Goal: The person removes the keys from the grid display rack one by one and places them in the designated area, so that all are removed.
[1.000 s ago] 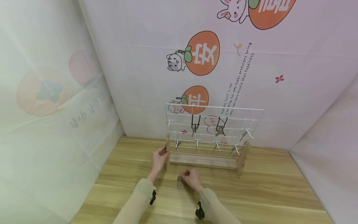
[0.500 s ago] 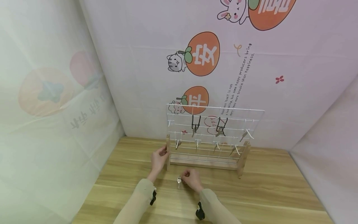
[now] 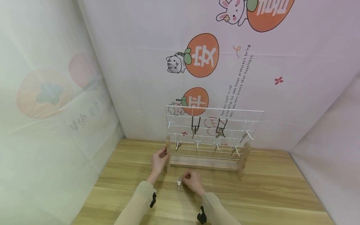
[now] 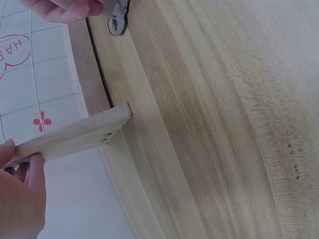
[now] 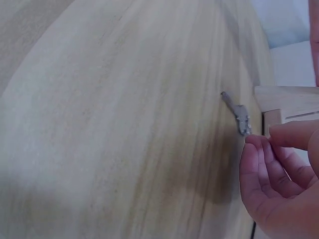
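Observation:
My right hand pinches a small silver key at its ring end, with the shaft pointing down in the head view. The thumb and fingertips meet right at the ring in the right wrist view, where the key shows edge-on. A metal ring shows on the key in the left wrist view. My left hand grips the left wooden upright of a white wire rack, thumb on one side and fingers on the other.
Several keys hang from the rack's hooks, among them one on a black hook and one on a white hook. The right wooden upright stands on the wood-grain table. A printed cloth backdrop rises behind.
The pinched key has turned a little and sits slightly lower in the head view. Both hands stay in nearly the same place. The head view has shifted slightly.

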Tool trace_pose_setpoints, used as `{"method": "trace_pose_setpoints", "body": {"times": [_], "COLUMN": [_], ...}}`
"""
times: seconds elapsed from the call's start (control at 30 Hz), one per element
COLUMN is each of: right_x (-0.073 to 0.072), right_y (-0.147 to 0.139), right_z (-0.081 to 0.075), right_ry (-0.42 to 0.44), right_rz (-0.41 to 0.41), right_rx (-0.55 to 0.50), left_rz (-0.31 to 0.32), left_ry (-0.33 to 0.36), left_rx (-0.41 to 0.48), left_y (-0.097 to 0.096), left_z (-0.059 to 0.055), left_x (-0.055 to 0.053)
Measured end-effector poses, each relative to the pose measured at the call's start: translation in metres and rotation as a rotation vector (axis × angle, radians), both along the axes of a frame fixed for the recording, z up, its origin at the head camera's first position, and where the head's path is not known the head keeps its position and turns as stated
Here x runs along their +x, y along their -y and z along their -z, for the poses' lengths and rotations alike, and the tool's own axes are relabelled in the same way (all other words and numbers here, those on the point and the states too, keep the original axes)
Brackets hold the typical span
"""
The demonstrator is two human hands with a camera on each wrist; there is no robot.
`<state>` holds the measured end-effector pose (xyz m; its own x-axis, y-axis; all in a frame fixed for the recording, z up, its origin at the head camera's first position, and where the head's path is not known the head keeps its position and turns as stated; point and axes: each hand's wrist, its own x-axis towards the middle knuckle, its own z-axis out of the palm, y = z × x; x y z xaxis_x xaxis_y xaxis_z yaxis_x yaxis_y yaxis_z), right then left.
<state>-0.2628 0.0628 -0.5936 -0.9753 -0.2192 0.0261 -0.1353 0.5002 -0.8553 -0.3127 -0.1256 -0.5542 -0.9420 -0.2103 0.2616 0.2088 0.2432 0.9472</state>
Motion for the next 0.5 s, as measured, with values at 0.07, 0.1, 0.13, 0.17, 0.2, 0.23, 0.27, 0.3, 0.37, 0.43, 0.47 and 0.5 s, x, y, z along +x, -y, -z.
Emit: {"method": "trace_pose_setpoints", "body": {"times": [0.07,0.1,0.13,0.17,0.2,0.23,0.27,0.3,0.37,0.43,0.47,0.5], "right_x": [0.002,0.003,0.005,0.006,0.007,0.009,0.01,0.011,0.013,0.014,0.015,0.016], "right_y": [-0.002,-0.002,-0.004,-0.005,-0.006,-0.007,-0.008,-0.009,-0.011,-0.013,-0.014,-0.015], "right_z": [-0.003,-0.004,-0.006,-0.009,-0.011,-0.014,-0.016,-0.019,-0.024,-0.03,-0.034,-0.037], "right_ry": [0.002,0.003,0.003,-0.003,-0.004,-0.01,-0.009,-0.012,-0.017,-0.016,-0.019,-0.022], "right_rz": [-0.003,-0.004,-0.004,-0.005,-0.006,-0.007,-0.005,0.0,0.008,0.019,0.024,0.031], "right_rx": [-0.017,-0.025,-0.035,-0.038,-0.046,-0.05,-0.058,-0.057,-0.056,-0.072,-0.084,-0.089], "left_rz": [0.0,0.001,-0.001,-0.001,0.001,0.002,0.003,0.005,0.006,0.005,0.004,0.005], "left_ry": [-0.005,-0.007,-0.009,-0.013,-0.014,-0.017,-0.018,-0.018,-0.013,-0.002,0.006,0.014], "left_rx": [-0.002,-0.001,-0.003,-0.004,0.003,0.007,0.007,0.011,0.014,0.013,0.012,0.015], "left_y": [0.0,0.0,0.0,0.001,0.0,0.0,0.0,0.0,0.0,0.0,0.0,0.0], "left_z": [0.002,0.002,0.002,0.003,0.002,0.002,0.002,0.001,0.001,0.001,0.001,0.0], "left_x": [-0.001,-0.001,-0.001,-0.002,-0.001,-0.001,-0.001,-0.001,0.0,0.0,0.001,0.001]}}
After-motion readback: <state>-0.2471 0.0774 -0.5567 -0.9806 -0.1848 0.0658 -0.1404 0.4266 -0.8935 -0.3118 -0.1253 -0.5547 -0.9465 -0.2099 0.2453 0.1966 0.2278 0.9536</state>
